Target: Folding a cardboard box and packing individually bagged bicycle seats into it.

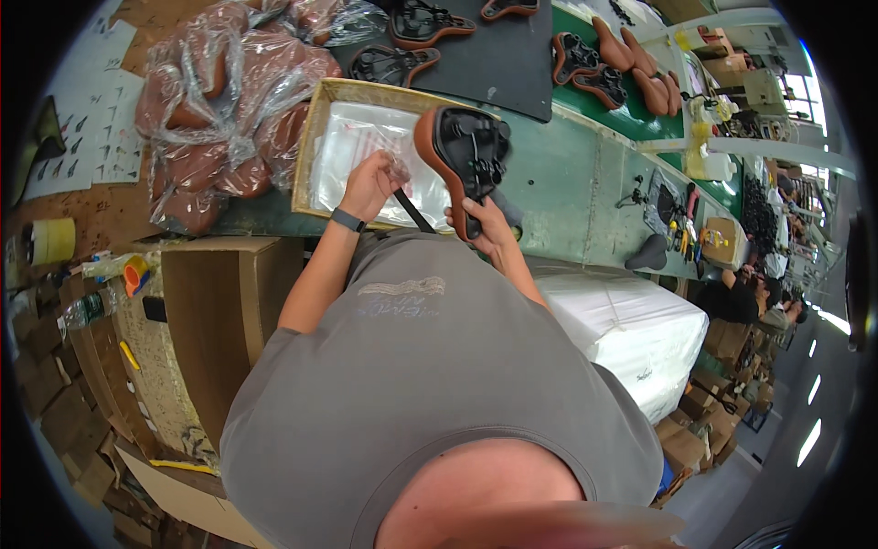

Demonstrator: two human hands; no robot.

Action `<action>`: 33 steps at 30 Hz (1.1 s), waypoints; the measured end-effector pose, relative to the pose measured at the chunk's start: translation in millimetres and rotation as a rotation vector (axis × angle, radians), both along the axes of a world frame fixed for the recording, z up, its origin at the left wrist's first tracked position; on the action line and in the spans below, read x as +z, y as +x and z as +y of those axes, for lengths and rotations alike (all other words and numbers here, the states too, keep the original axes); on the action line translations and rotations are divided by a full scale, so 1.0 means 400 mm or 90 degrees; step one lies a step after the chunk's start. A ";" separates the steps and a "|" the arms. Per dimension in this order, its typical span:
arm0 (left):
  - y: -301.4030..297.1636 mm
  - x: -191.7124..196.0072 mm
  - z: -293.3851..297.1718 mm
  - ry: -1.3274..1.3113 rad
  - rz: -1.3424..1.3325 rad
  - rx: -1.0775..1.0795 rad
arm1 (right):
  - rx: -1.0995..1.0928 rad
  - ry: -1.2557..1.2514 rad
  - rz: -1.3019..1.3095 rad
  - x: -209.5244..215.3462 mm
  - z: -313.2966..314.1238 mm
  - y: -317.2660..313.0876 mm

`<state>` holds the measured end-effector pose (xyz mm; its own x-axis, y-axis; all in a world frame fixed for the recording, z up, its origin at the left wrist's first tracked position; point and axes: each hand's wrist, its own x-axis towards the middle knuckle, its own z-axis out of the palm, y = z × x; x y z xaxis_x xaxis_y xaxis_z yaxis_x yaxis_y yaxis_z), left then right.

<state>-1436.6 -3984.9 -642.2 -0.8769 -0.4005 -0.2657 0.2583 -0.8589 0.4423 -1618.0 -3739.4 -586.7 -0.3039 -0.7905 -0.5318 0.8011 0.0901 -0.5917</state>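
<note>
My right hand [492,227] grips a brown bicycle saddle [428,145] by its narrow nose. The saddle is tilted, with its black underside and rails showing. My left hand [368,188] is closed at the fingertips on a thin clear plastic bag [399,170], above an open cardboard box [302,174]. Flat clear bags [347,146] with reddish print lie stacked in that box. A black strap [413,212] runs down from near my left fingers toward my shirt; whether the fingers touch it, I cannot tell.
Plastic-wrapped brown saddles [229,119] are heaped left of the box. Several more saddles lie on a black mat [498,69] and a green surface beyond. Hand tools [684,224] sit at the right of the bench. Below stand an open carton [210,320] and a white wrapped block [631,334].
</note>
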 end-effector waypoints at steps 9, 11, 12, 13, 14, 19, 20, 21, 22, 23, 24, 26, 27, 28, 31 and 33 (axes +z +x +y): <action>0.279 0.176 -0.060 0.222 0.152 0.339 | 0.153 -0.196 -0.109 0.129 -0.296 0.097; 0.330 0.208 -0.082 0.192 0.191 0.361 | 0.212 -0.144 0.083 0.189 -0.317 0.096; 0.348 0.223 -0.092 0.165 0.227 0.364 | 0.245 -0.156 0.154 0.220 -0.330 0.099; 0.353 0.238 -0.101 0.082 0.292 0.335 | 0.258 -0.150 0.187 0.246 -0.338 0.106; 0.365 0.239 -0.114 0.089 0.295 0.347 | 0.270 -0.141 0.221 0.266 -0.340 0.108; 0.334 0.245 -0.186 -0.366 -0.414 0.251 | 0.331 -0.103 0.153 0.305 -0.313 0.102; 0.325 0.235 -0.200 -0.323 -0.408 0.135 | 0.347 -0.109 0.167 0.300 -0.309 0.106; 0.294 0.221 -0.198 -0.288 -0.330 0.098 | 0.358 -0.099 0.194 0.288 -0.313 0.109; 0.235 0.246 -0.178 -0.194 -0.360 0.100 | 0.415 -0.049 0.240 0.267 -0.312 0.090; 0.212 0.192 -0.188 -0.021 -0.310 0.106 | 0.336 -0.082 0.311 0.255 -0.319 0.114; 0.190 0.141 -0.197 0.151 -0.257 0.110 | 0.257 -0.116 0.380 0.242 -0.326 0.140; 0.180 0.223 -0.240 0.235 -0.284 0.105 | 0.296 -0.068 0.619 0.232 -0.324 0.119; 0.222 0.159 -0.264 0.071 -0.222 0.128 | 0.310 0.015 0.826 0.268 -0.335 0.143; 0.242 0.123 -0.276 -0.091 -0.158 0.140 | 0.313 0.112 1.029 0.294 -0.338 0.163; 0.134 0.291 -0.148 -0.701 -0.392 0.536 | 0.368 0.214 1.059 0.243 -0.338 0.171; 0.157 0.382 -0.101 -1.141 -0.198 0.360 | 0.456 0.377 0.863 0.283 -0.391 0.207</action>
<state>-1373.9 -4025.4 -489.2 -0.5733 -0.5261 0.6282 0.0528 0.7413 0.6690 -1535.0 -3895.8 -473.6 -0.4561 -0.7623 -0.4593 -0.5437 0.6473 -0.5343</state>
